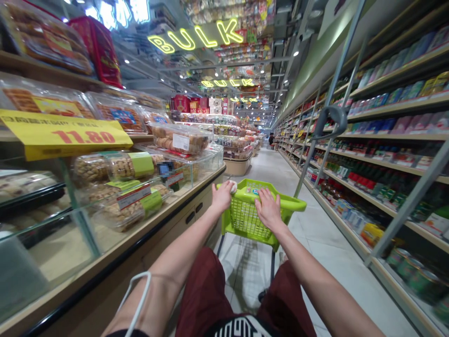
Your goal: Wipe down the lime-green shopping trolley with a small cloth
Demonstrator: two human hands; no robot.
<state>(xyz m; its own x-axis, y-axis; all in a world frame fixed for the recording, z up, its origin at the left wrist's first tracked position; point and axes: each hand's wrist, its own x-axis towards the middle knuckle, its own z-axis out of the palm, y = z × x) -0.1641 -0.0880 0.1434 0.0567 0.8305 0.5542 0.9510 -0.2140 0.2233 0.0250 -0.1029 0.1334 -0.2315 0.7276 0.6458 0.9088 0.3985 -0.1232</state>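
A lime-green shopping cart (245, 217) stands on the floor right in front of my legs, its handle bar toward me. My left hand (221, 197) is closed at the left end of the handle. A small white crumpled wad (233, 187), perhaps tissue, shows at its fingers. On the middle of the handle lies my right hand (268, 209), palm down, with its fingers stretched forward and slightly apart. Beside the right fingertips is a small coloured label (255, 191) on the handle. What the cart's basket holds is hidden from here.
A glass-fronted counter (206, 180) with packed biscuits and nuts (128, 201) runs close along the left. Tall shelves (393, 164) of goods line the right, with a slanted metal ladder (336, 84) against them. The tiled aisle (271, 166) leads ahead to a distant person (271, 140).
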